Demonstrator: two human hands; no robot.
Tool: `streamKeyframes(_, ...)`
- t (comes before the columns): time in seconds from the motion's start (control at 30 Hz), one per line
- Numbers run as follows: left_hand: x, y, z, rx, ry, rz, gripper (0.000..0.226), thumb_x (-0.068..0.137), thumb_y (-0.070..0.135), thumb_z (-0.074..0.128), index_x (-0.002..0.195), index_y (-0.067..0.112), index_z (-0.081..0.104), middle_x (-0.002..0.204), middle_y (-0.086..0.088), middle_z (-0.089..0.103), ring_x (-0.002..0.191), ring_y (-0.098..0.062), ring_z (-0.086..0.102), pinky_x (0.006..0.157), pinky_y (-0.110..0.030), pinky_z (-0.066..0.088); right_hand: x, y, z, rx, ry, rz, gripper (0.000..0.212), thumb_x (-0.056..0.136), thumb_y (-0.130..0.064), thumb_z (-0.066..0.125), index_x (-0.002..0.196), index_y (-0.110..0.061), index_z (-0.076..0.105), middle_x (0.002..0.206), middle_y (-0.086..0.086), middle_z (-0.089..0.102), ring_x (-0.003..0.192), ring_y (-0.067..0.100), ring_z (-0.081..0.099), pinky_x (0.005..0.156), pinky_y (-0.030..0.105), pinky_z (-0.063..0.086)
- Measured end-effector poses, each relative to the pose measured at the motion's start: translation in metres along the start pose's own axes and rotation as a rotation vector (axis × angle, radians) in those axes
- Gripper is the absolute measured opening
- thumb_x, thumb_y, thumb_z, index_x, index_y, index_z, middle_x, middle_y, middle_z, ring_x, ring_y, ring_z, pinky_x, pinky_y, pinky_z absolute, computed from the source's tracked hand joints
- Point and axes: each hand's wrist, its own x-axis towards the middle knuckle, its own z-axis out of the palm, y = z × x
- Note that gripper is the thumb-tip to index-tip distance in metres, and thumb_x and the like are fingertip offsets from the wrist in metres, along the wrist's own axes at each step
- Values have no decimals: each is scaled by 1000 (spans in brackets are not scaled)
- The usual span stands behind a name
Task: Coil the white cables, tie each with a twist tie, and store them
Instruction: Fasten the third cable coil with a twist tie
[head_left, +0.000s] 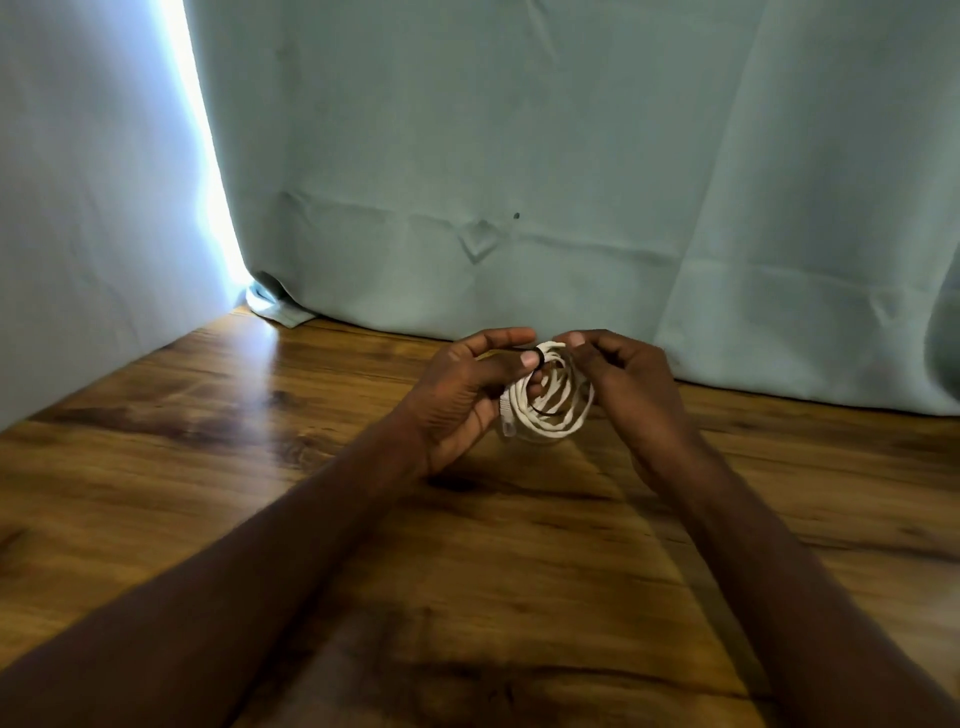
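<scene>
One white cable (551, 402), flat, wound in a round coil, held just above the desk between both hands | one thin dark twist tie (540, 364) across its upper loops | left hand (467, 395) fingers curled, pinching tie and coil | right hand (628, 384) fingers curled on coil's right side | one wood-grain desk (260, 467), glossy | pale green curtain (519, 156) behind

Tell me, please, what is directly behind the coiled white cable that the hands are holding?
Behind the coiled white cable hangs a pale green curtain reaching the wooden table. The left hand and right hand cover the coil's sides, hiding whatever lies there.
</scene>
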Motion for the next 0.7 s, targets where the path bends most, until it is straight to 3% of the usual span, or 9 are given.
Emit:
streamKeyframes(0.07,-1,1,0,35,-34,-2,46,87,-8,65,133,-7,57,112,-25,67,92,-27,69,85,-36,61,1,3,1,-31,1,-23,21,104,-27,61,116,-19,77,108,1,78,102,16,74,96,47,59)
streamKeyframes(0.17,-2,2,-2,97,-76,16,51,81,-1,70,130,-3,60,114,-23,69,98,-28,71,91,-38,60,3,4,-3,-4,-94,-35,26,108,-29,53,128,-28,69,124,1,71,113,13,68,95,33,57)
streamKeyframes(0.27,1,2,-6,165,-70,55,47,85,1,69,130,-3,60,120,-29,68,101,-31,71,92,-39,60,-1,5,-1,147,-158,57,31,110,-24,46,114,-11,74,100,5,79,93,16,75,80,25,58)
streamKeyframes(0.37,0,-1,-7,377,-80,68,31,97,12,64,125,-1,65,116,-24,73,102,-29,72,92,-40,59,-3,10,13,230,-4,105,33,111,-23,46,102,-8,73,87,5,78,78,15,74,73,28,58)
streamKeyframes(0.43,-2,-4,-7,450,-169,26,38,98,23,62,125,-3,65,116,-23,73,108,-31,70,101,-46,53,-4,11,20,284,91,88,33,111,-22,44,98,-9,71,81,4,76,71,12,72,66,24,57)
streamKeyframes(0.5,-6,-5,-4,444,-232,-4,40,94,14,67,130,-2,63,121,-20,73,117,-30,68,107,-44,52,-4,10,20,292,166,46,31,112,-19,42,103,-6,68,82,4,74,69,7,71,61,20,55)
streamKeyframes(0.6,-6,-10,-1,528,-177,78,41,88,-8,71,128,-2,64,121,-17,74,117,-29,70,104,-38,54,3,12,15,394,131,81,30,111,-20,45,109,-3,69,98,14,75,87,23,73,77,32,60)
streamKeyframes(0.7,-4,-10,-5,573,-43,148,41,84,-15,71,122,1,68,113,-17,76,109,-30,73,97,-36,58,7,16,4,606,2,231,30,104,-16,57,123,5,66,120,25,71,110,42,70,96,52,59)
